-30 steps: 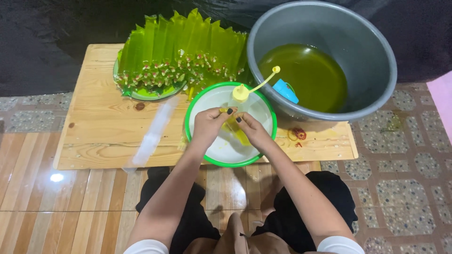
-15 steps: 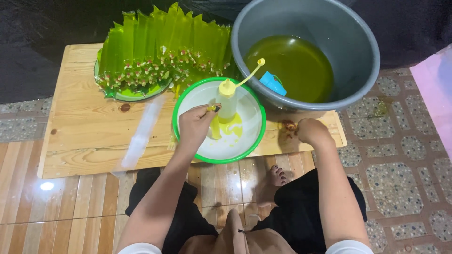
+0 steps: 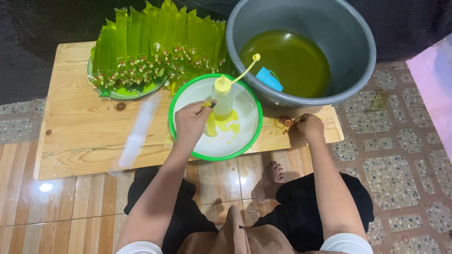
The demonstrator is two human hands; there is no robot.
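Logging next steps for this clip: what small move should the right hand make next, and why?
Probably pick up one rubber band and bring it back to the filled bag. The right hand rests at the bands on the table, while the left hand pinches the bag's top over the white plate.

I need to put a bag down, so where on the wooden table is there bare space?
The wooden table is bare along its left end, between the clear plastic strip and the table's left edge, below the plate of green packets. The right half is crowded: the white bowl, grey basin, and both hands.
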